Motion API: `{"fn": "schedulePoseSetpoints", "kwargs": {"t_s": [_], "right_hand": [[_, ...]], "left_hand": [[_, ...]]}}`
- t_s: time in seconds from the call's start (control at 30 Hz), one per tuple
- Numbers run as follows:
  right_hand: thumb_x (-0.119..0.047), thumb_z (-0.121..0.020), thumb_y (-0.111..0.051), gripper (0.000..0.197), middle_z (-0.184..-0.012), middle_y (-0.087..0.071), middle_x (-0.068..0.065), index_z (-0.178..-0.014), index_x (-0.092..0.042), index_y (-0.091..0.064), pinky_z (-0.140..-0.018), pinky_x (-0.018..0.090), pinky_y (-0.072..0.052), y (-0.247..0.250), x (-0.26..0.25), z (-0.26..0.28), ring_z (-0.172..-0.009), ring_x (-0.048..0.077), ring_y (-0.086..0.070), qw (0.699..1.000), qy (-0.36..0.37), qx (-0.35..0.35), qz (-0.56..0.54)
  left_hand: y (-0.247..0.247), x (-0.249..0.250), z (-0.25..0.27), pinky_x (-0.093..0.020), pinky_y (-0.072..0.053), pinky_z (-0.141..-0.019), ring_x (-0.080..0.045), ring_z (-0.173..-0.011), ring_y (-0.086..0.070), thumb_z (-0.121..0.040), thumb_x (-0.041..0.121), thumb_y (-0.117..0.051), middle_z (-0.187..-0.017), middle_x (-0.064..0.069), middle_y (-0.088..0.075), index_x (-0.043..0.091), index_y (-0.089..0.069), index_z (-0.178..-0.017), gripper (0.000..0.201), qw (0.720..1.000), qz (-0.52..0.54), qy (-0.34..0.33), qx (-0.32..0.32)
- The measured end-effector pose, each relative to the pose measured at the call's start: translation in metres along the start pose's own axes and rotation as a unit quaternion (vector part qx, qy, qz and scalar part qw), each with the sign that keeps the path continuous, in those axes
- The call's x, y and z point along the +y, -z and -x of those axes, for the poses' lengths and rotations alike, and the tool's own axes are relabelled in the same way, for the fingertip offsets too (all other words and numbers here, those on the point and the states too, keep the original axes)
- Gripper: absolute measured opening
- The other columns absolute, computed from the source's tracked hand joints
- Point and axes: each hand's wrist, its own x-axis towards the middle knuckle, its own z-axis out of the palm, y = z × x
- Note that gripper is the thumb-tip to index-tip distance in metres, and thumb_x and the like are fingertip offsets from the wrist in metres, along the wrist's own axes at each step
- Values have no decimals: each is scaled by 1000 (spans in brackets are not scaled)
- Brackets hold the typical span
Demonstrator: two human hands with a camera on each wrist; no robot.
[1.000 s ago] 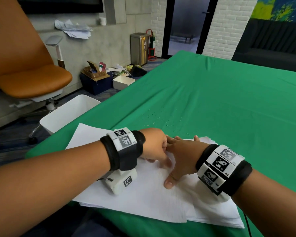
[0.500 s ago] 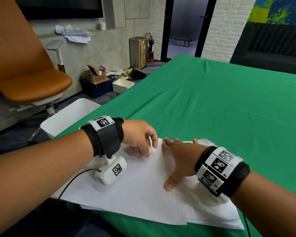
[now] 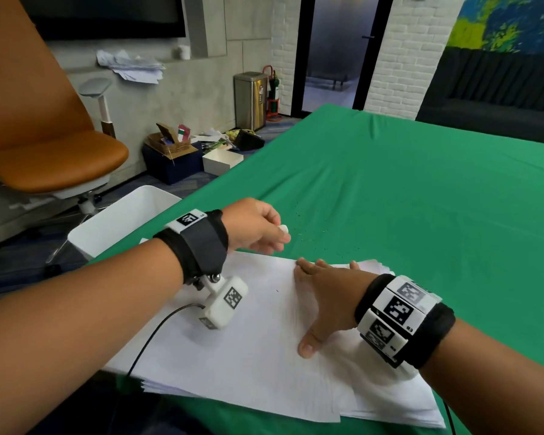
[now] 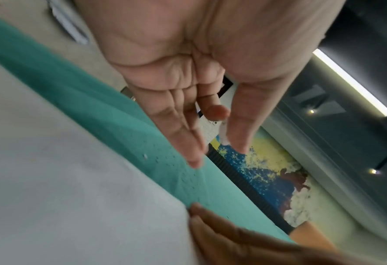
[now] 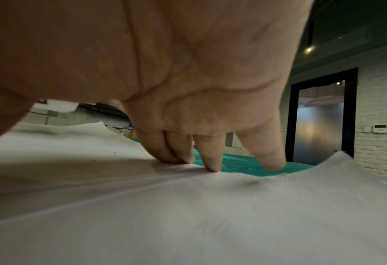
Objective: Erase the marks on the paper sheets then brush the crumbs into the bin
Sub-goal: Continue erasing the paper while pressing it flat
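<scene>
Green table (image 3: 405, 189), white bin (image 3: 123, 224) at its left edge, crumbs (image 3: 314, 227) mid-frame. Paper stack (image 3: 248, 356) lower centre, pinned by flat, spread right hand (image 3: 324, 296). Left hand (image 3: 255, 227) above stack's far edge, pinching eraser (image 3: 282, 229).

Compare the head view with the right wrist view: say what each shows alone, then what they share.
Only the head view shows the left hand pinching the eraser, and the white bin beside the table.

Only the right wrist view shows the right hand's fingertips pressing the paper from beneath the palm.

Both show the paper sheets, the crumbs and the green cloth.
</scene>
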Motion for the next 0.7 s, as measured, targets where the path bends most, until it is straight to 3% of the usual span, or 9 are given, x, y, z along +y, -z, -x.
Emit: {"fn": "schedulePoseSetpoints", "kwargs": {"t_s": [0.1,0.17,0.2,0.23,0.3,0.37,0.47,0.57,0.7], "right_hand": [[-79,-55,-83,151,-172,1,-9,-164,-15,0,-117,77,-8,0,0,-2,-159,21,-6,1000,1,1,2],[-80,-54,-82,153,-172,3,-9,-164,-14,0,-117,76,-8,-1,0,-4,-159,20,-6,1000,0,2,5],[-81,-53,-82,154,-172,4,-9,-164,-14,1,-118,76,-7,-2,0,-5,-159,20,-5,1000,-1,1,5],[-81,-53,-82,154,-172,4,-9,-164,-15,2,-118,76,-7,-2,1,-5,-159,20,-5,1000,-2,0,6],[-80,-54,-82,153,-172,4,-10,-164,-15,1,-119,75,-7,-1,-1,-3,-159,19,-5,1000,-4,-1,4],[-78,-56,-83,151,-172,4,-9,-164,-15,2,-119,74,-7,0,-2,-1,-159,20,-4,1000,-5,-2,1],[-76,-58,-83,150,-172,4,-9,-164,-14,2,-118,76,-8,2,-3,1,-159,20,-4,1000,-3,-2,1],[-76,-59,-83,149,-172,3,-9,-164,-13,1,-117,76,-9,2,-3,2,-159,21,-6,1000,-3,-1,1],[-77,-59,-82,148,-173,1,-8,-164,-13,0,-118,75,-10,2,-3,2,-159,21,-7,1000,-4,-2,8]], "left_hand": [[-7,-15,20,-28,-60,-54,-29,-72,-72,-94,-3,-64,-90,-23,-72,10,-52,-89,18,976,89,89,-178],[-12,-27,28,-32,-63,-60,-32,-76,-74,-95,1,-61,-97,-28,-72,10,-56,-89,13,939,78,160,-295],[-14,-31,28,-34,-64,-64,-33,-79,-75,-96,2,-60,-100,-29,-72,11,-56,-90,11,929,59,178,-318],[-14,-33,24,-34,-64,-66,-33,-81,-75,-97,3,-60,-102,-28,-73,10,-56,-93,9,932,39,187,-309],[-13,-31,5,-32,-63,-66,-30,-81,-76,-97,4,-62,-102,-26,-75,8,-55,-98,8,961,12,169,-217],[-8,-25,-14,-34,-62,-74,-30,-88,-76,-95,4,-65,-105,-24,-75,8,-56,-98,11,989,31,117,-89],[-1,-19,-27,-36,-59,-85,-27,-92,-71,-94,1,-67,-105,-20,-72,13,-50,-89,22,995,91,25,40],[3,-19,-20,-32,-61,-69,-19,-73,-64,-89,-4,-71,-87,-11,-61,13,-49,-82,29,996,65,-23,59],[-2,-25,4,-31,-60,-59,-19,-60,-67,-84,-4,-77,-79,-11,-67,13,-57,-86,27,996,-76,14,-36]]}}
